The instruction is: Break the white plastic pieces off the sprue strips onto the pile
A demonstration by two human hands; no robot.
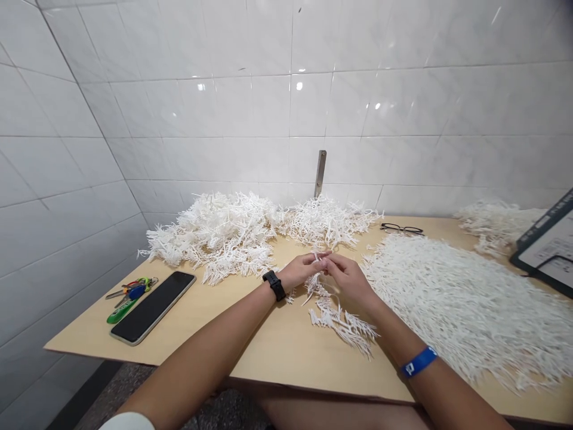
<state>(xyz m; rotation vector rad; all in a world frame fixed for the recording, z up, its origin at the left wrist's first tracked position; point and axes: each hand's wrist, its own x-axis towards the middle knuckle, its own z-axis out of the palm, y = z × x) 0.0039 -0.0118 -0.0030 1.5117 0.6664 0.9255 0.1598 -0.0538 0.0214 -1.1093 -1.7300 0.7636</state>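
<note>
My left hand (302, 270) and my right hand (348, 276) meet over the middle of the table, fingertips pinched close together. Between them they grip a white plastic branch sprig (342, 325), whose feathery lower part hangs down and rests on the wood below my right hand. The exact spot where the fingers hold it is partly hidden. Just behind my hands lies a loose heap of similar white sprigs (224, 224), with a smaller pile (329, 221) beside it. Right of my right forearm spreads a wide, flat mass of small white pieces (456, 304).
On the wooden table (268, 352), a phone (154, 306) lies at left beside keys (134, 289) and a green cutter (120, 312). Eyeglasses (401, 229) rest near the back. A clipboard (553, 245) and another white pile (496, 221) are at right. A tiled wall (250, 107) stands behind.
</note>
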